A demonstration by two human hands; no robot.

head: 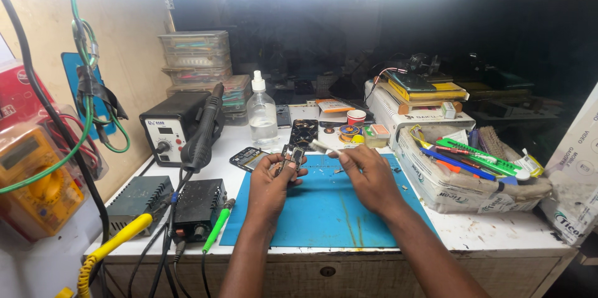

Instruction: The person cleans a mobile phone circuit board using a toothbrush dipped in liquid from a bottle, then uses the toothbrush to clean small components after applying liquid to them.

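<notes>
My left hand (272, 181) holds a small circuit board (293, 159) upright above the blue work mat (324, 211). My right hand (367, 173) grips a white brush (324, 146), its head pointing left toward the board. Both hands hover over the far part of the mat, close together. An opened phone body (304, 133) lies just behind them on the white bench.
A clear spray bottle (262, 116), a hot-air station with its handle (180, 126), two black power units (168, 201), a yellow multimeter (34, 179) and hanging cables fill the left. A bag of tools (464, 167) and stacked books (417, 95) sit at right. Another phone part (248, 158) lies by the mat.
</notes>
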